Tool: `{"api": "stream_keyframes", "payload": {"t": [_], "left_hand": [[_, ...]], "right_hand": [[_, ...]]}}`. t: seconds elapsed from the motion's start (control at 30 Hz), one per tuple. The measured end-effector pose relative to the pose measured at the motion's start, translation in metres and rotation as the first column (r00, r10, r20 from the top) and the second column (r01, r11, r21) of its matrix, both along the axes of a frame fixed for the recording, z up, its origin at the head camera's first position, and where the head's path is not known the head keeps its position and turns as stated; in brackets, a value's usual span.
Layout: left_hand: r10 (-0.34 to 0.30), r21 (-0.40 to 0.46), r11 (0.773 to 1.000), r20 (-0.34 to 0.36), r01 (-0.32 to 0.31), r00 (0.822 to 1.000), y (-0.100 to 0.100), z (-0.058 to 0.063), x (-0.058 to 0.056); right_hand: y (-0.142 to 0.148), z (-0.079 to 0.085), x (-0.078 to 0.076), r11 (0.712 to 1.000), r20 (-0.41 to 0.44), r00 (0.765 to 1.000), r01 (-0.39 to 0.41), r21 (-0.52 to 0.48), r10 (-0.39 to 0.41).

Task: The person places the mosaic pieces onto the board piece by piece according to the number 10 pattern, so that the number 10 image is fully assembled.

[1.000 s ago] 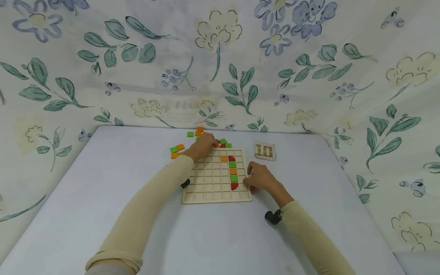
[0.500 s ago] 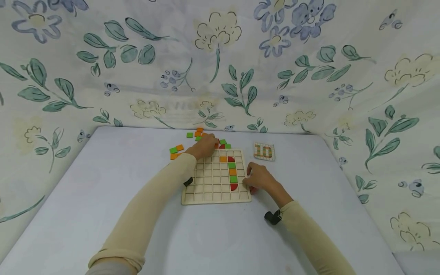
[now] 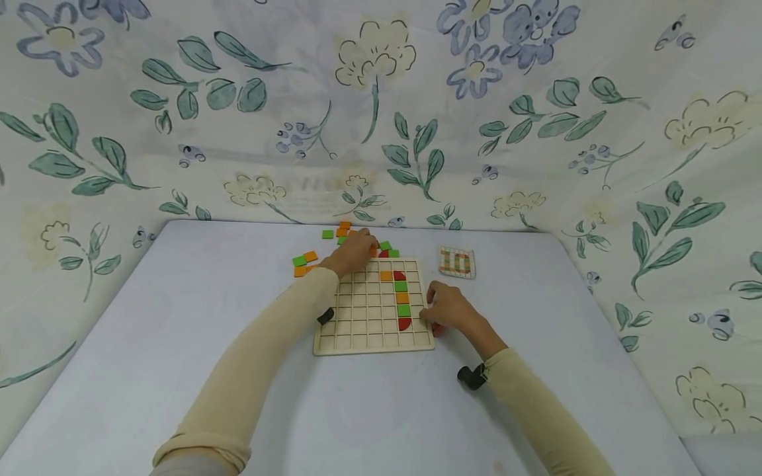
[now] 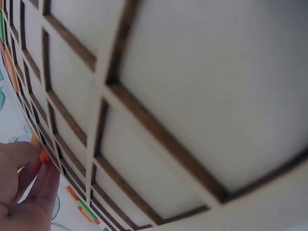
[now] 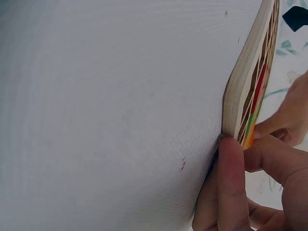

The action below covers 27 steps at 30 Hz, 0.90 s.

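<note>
A pale wooden grid board [image 3: 363, 324] lies on the table. One column near its right side holds green [image 3: 401, 286] and orange [image 3: 402, 298] square tiles between two red rounded tiles [image 3: 405, 324]; another orange tile [image 3: 385, 276] sits left of the top red one. My left hand [image 3: 354, 253] reaches over the board's far edge into the loose tiles. In the left wrist view its thumb and fingers pinch an orange tile [image 4: 43, 155]. My right hand [image 3: 452, 307] grips the board's right edge, one finger [image 5: 232, 168] pressed against the side in the right wrist view.
Loose green [image 3: 328, 234] and orange tiles [image 3: 310, 256] lie scattered beyond and left of the board's far edge, some red ones among them. A small patterned card [image 3: 457, 262] lies to the board's right. A floral cloth [image 3: 506, 165] hangs behind the table.
Almost nothing differs. My left hand stays among the loose tiles with only a slight shift, and my right hand keeps its place at the board's edge.
</note>
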<state>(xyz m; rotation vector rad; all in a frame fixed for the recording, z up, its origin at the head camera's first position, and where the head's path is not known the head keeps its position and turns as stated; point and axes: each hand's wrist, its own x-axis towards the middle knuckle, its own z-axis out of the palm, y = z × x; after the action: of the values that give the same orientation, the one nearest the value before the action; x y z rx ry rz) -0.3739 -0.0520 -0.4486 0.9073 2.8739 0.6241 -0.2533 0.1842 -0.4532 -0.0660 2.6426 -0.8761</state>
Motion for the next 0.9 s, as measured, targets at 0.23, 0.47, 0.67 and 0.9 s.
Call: {"api": "stream_keyframes", "payload": {"t": [0.23, 0.47, 0.67, 0.9], "left_hand": [[0.008, 0.073, 0.997, 0.022, -0.009, 1.0, -0.0056, -0.0055, -0.0037], [-0.009, 0.142, 0.99, 0.025, 0.005, 1.0, -0.0088, 0.0014, -0.0032], [0.057, 0.078, 0.995, -0.006, -0.056, 0.998, -0.0089, 0.0026, -0.0029], [0.044, 0.105, 0.993, -0.005, -0.043, 0.999, -0.0058, -0.0051, -0.0022]], "right_hand": [[-0.0012, 0.0013, -0.0006, 1.0, 0.016, 1.0, 0.004, 0.0, -0.004], [-0.0018, 0.004, -0.0017, 1.0, 0.0, 1.0, -0.015, 0.01, 0.015], [-0.0011, 0.0044, -0.0023, 1.0, -0.007, 1.0, -0.005, 0.002, 0.005], [-0.0003, -0.0003, -0.0023, 1.0, 0.019, 1.0, 0.002, 0.0, -0.002]]}}
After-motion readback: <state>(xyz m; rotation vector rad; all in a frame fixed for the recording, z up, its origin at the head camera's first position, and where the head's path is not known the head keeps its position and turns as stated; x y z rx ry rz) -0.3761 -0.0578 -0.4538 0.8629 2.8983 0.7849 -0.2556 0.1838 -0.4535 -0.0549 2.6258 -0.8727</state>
